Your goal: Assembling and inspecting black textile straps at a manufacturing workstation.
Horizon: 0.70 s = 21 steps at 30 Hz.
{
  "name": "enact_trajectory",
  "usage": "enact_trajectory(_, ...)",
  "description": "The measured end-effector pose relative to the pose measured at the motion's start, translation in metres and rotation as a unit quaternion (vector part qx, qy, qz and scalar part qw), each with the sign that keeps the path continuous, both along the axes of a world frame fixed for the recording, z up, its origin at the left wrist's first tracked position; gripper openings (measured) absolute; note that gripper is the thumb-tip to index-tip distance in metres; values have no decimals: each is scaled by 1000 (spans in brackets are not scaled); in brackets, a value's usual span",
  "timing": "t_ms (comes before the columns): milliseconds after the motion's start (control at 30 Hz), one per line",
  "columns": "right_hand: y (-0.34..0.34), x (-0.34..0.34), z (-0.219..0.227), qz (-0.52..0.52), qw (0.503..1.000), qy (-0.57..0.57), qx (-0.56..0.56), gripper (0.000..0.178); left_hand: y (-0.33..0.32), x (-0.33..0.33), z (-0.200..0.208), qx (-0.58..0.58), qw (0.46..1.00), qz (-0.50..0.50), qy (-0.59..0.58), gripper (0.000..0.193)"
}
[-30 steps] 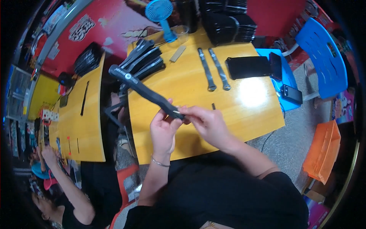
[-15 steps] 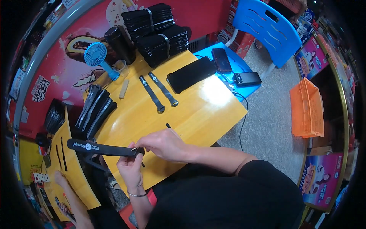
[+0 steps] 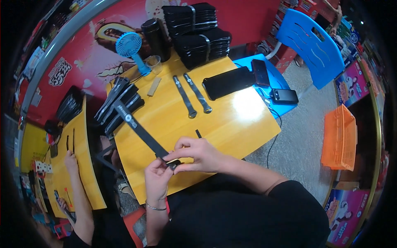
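A black strap [image 3: 142,134] with white print slants up and to the left over the yellow table [image 3: 244,124]. My left hand [image 3: 156,178] pinches its lower end from below. Above it, the fingers of my right hand [image 3: 197,154] close on that same end, where a small loop or tab shows, partly hidden by the fingers. Two similar straps, one on the left [image 3: 185,97] and one on the right [image 3: 197,93], lie side by side beyond my hands. A short black strip [image 3: 198,134] pokes out behind my right hand.
Bundled black straps [image 3: 202,47] are stacked at the back, with more in a pile [image 3: 120,105] at left. Near them stand a blue fan [image 3: 129,44], clear cup [image 3: 154,64] and black bottle [image 3: 156,39]. A co-worker's hand [image 3: 71,162] is at the left table.
The strap's free end has swung upward, so it slants where it was nearly level. My right hand has shifted its fingers at the held end. The whole view has shifted too.
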State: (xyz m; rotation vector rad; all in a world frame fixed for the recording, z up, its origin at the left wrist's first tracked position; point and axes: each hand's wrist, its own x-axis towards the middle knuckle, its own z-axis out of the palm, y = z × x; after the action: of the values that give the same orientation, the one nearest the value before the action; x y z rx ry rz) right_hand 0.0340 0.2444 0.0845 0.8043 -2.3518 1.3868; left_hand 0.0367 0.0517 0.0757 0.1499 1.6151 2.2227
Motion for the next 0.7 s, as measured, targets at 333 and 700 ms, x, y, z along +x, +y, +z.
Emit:
enact_trajectory(333,-7,1,-6,18,993,-65,-98,29,6,-4,7,-16,1000,-8,-2,21)
enact_trajectory(700,27,-16,16,-118,961,-58,-244,7,-19,6,-20,-343,927,-50,140,10)
